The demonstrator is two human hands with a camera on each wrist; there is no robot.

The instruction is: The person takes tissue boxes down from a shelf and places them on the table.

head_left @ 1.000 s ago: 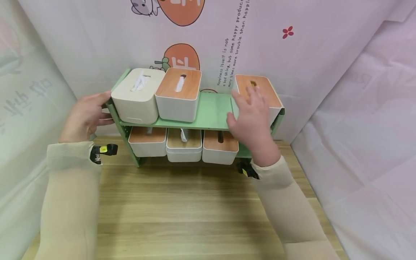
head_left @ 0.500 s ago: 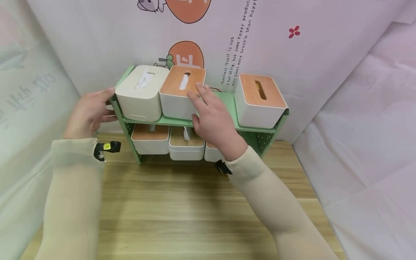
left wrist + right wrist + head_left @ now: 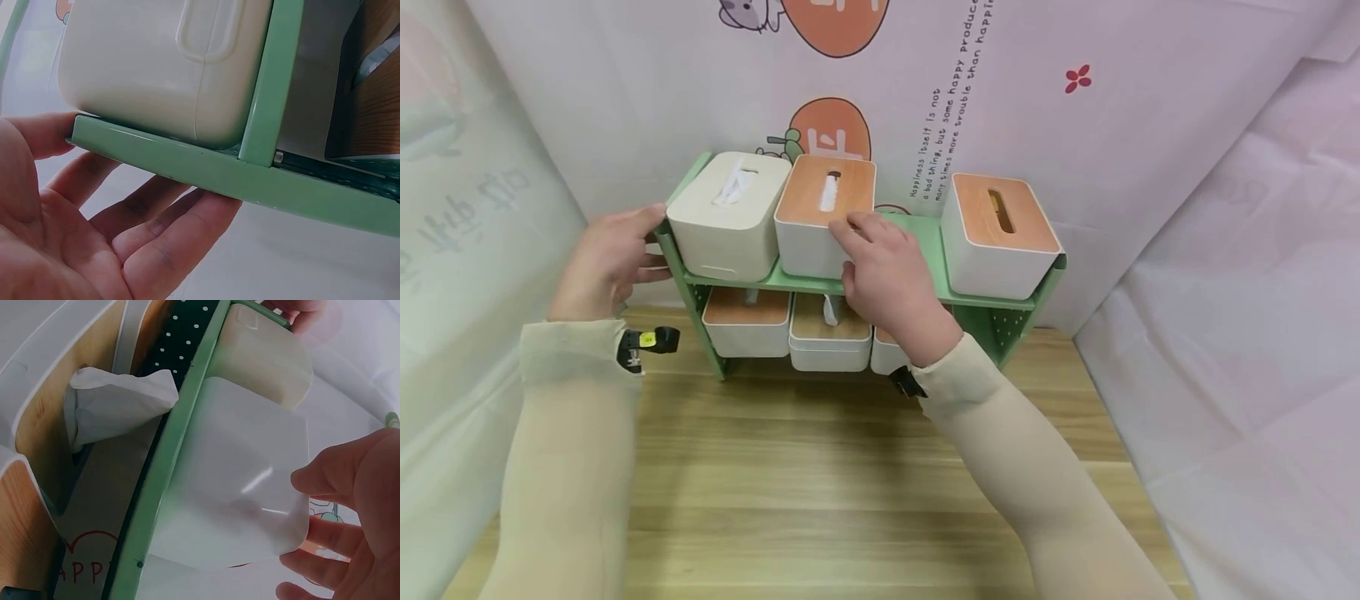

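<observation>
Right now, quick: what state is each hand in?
Left hand: closed, holding the side of the green shelf.
Right hand: at the top-middle box; whether gripping or just touching cannot be told.

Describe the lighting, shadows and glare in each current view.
Head view: bright, with a soft shadow on the wood-grain surface below the green shelf; left wrist view: dimmer, the cream tissue box shaded toward its lower edge; right wrist view: also dim, with two bright glare streaks on the white tissue box.
</observation>
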